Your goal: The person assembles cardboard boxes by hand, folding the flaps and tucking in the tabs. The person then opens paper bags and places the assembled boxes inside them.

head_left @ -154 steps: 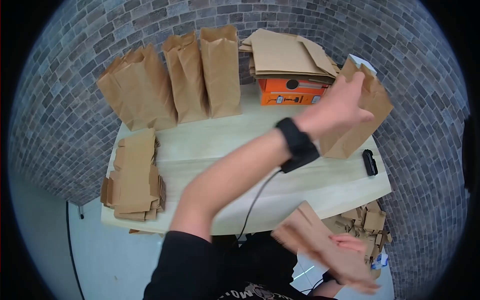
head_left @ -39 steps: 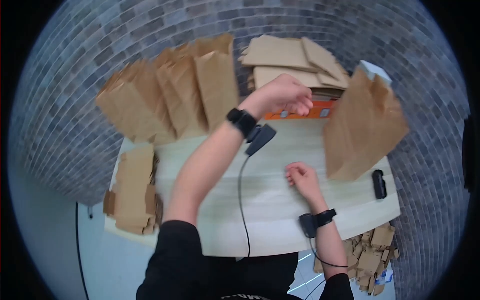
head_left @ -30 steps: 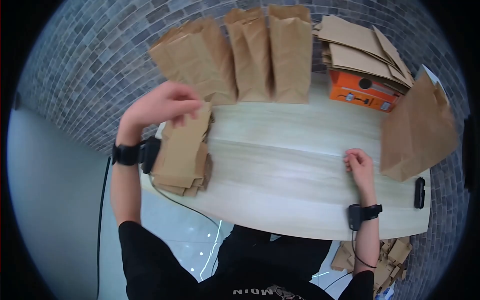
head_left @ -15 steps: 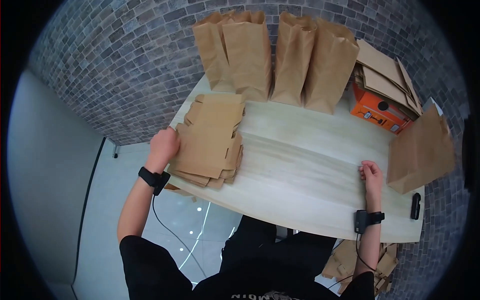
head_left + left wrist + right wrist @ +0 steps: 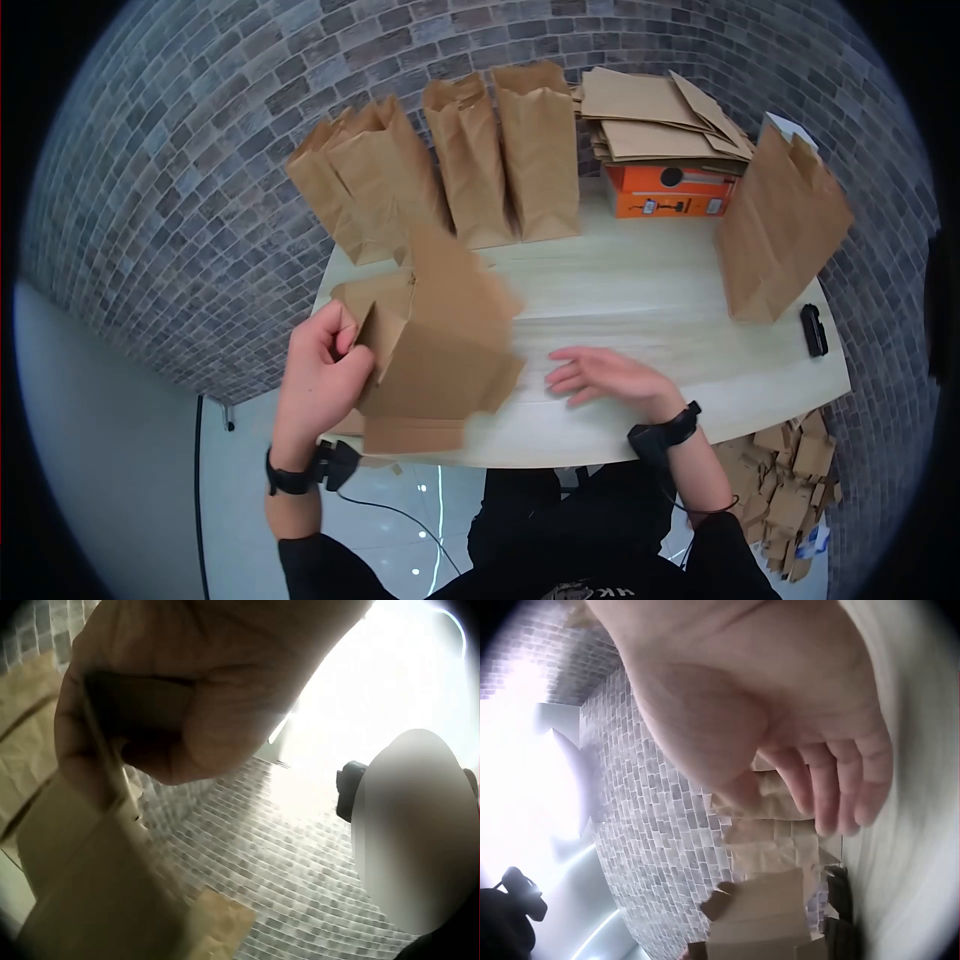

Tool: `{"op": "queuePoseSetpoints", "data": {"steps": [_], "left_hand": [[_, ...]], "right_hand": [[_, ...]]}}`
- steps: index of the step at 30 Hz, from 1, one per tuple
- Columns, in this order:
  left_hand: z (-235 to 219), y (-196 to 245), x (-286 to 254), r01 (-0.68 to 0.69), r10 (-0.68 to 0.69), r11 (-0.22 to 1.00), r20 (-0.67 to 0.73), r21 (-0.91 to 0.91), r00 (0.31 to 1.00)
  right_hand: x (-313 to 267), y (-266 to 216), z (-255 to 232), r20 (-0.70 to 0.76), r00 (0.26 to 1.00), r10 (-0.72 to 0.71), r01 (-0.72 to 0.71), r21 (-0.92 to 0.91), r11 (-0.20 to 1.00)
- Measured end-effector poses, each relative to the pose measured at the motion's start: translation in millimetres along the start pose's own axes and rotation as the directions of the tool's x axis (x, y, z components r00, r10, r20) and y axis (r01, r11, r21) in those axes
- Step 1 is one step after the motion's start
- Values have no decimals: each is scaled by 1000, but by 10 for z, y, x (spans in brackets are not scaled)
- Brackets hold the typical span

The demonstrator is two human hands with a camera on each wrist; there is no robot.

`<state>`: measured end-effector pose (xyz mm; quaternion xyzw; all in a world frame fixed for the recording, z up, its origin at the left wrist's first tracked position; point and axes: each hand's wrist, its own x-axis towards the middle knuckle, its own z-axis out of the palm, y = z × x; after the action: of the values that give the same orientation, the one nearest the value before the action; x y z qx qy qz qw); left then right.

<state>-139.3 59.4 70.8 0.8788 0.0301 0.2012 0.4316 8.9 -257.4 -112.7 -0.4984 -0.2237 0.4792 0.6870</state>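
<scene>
My left hand [image 5: 325, 375] grips the left edge of an unfolded cardboard box blank [image 5: 435, 360], thumb on one side and fingers curled round it. The blank is tilted up above the left of the table, its flaps partly spread and blurred. In the left wrist view the fingers pinch the card's edge. My right hand [image 5: 610, 378] hovers over the middle of the table, fingers extended, holding nothing. In the right wrist view the fingers [image 5: 825, 784] are loosely straight, with the cardboard blank [image 5: 761, 915] beyond them.
Several brown paper bags [image 5: 540, 150] stand along the back left. An orange box [image 5: 665, 190] under flat cardboard sheets [image 5: 650, 105] is at the back, another paper bag [image 5: 780, 230] at right beside a black object [image 5: 814, 330]. Cardboard pieces [image 5: 790, 490] lie on the floor at right.
The right hand set aside a folded bag seen earlier. The left hand moved from the right side to the cardboard stack and lifted a blank; the right hand shifted toward it, fingers extending.
</scene>
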Motion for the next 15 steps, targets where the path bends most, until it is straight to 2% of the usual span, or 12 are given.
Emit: {"op": "queuePoseSetpoints", "data": {"steps": [1, 2, 3, 4, 5, 7, 8, 10, 11, 12, 13, 15], "left_hand": [[118, 32, 53, -6, 6, 1000, 10, -3, 1000], [249, 41, 125, 84, -79, 974, 32, -209, 996], [380, 27, 183, 175, -159, 898, 75, -403, 984], [527, -38, 241, 154, -115, 861, 110, -485, 987], [714, -115, 294, 198, -158, 839, 121, -506, 980], [1094, -342, 346, 180, -111, 829, 160, -530, 981], [1332, -488, 373, 178, -102, 824, 169, -537, 980], [1754, -661, 401, -120, 138, 854, -2, -507, 990], [1872, -658, 387, -124, 144, 846, -2, -518, 990], [1971, -633, 372, 75, -11, 793, 109, -605, 994], [2045, -629, 361, 276, -154, 701, 238, -658, 959], [2233, -914, 410, 340, -187, 706, 300, -621, 935]], "right_hand": [[-13, 78, 37, -11, 1000, -5, 5, 3, 1000], [-40, 177, 68, 75, 995, -61, 62, -10, 998], [-70, 280, 66, 158, 981, -115, 119, -19, 993], [-52, 370, -6, 220, 953, -208, 205, 36, 978], [-117, 402, -87, 206, 956, -210, 209, 27, 978], [-265, 390, -197, -77, 906, -415, 420, 53, 906], [-303, 363, -275, -89, 905, -417, 422, 44, 906], [-330, 272, -490, -385, 898, -215, 372, 399, 838], [-354, 249, -612, -394, 893, -218, 376, 388, 842], [-379, 224, -719, -380, 891, -247, 394, 379, 837], [-406, 213, -801, -367, 889, -274, 410, 373, 832], [-437, 189, -914, -398, 883, -250, 388, 317, 865]]}}
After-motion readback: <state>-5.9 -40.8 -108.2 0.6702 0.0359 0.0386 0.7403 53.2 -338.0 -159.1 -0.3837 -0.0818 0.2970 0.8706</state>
